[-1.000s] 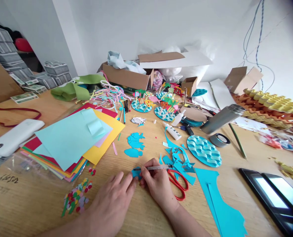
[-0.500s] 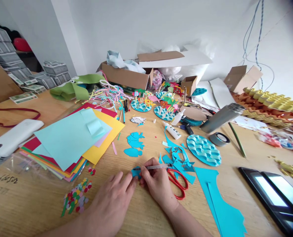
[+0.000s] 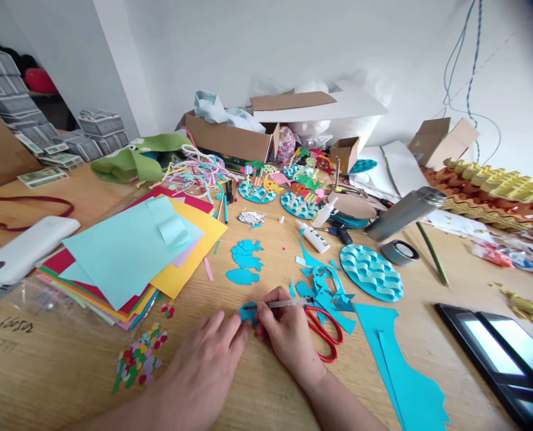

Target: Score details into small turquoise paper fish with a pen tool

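My left hand lies flat on the pale wooden table, its fingertips pressed together onto the near edge of a small blue paper cut-out, pinning it down. My right hand sits just right of it, fingers pinched tight around a slim clear-barrelled pen that lies nearly level, its tip touching the cut-out. The cut-out is at the near middle of the table, between my two hands.

Just beyond it lie two blue paper fish shapes. To the right of my right hand are red-handled scissors, partly under my wrist, among blue paper scraps. Farther right sits a round disc of layered light-blue paper waves, and nearer, a long strip of blue card. To the left, a fanned stack of coloured paper sheets lies well apart from my hands, with small coloured paper bits nearer.
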Demonstrator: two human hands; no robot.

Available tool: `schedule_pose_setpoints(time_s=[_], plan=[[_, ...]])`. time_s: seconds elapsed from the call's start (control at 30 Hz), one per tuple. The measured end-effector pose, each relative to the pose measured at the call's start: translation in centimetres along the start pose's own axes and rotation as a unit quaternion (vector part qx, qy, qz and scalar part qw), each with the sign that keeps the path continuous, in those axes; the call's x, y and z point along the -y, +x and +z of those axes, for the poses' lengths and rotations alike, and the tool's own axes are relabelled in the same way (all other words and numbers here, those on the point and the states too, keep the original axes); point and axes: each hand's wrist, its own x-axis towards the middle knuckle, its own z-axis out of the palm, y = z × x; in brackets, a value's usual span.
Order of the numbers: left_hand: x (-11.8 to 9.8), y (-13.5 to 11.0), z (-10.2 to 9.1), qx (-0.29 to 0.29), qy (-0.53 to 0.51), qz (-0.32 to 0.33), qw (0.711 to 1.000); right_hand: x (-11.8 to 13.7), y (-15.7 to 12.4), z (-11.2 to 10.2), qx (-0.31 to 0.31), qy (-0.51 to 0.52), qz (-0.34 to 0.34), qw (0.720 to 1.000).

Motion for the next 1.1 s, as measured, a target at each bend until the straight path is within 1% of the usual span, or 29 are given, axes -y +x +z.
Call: schedule_pose_setpoints(time_s=[0.23,0.6,0.83,1.1], plan=[[0.01,0.11,-0.37,0.020,0.007,0.004,1.000,-0.12,0.00,-0.03,0.001,0.002,-0.007,1.000],[0.16,-0.01,0.17,0.007,0.000,0.006,1.000,-0.20,0.05,-0.07,0.000,0.002,-0.006,1.000],[0.10,0.12,-0.47,0.037,0.007,-0.002,0.999,-0.26,-0.01,-0.08,0.002,0.000,-0.003,1.000],[0.00,0.18,-0.42,0.022,0.003,0.003,1.000,-0.19,0.00,-0.04,-0.001,0.004,0.001,1.000]])
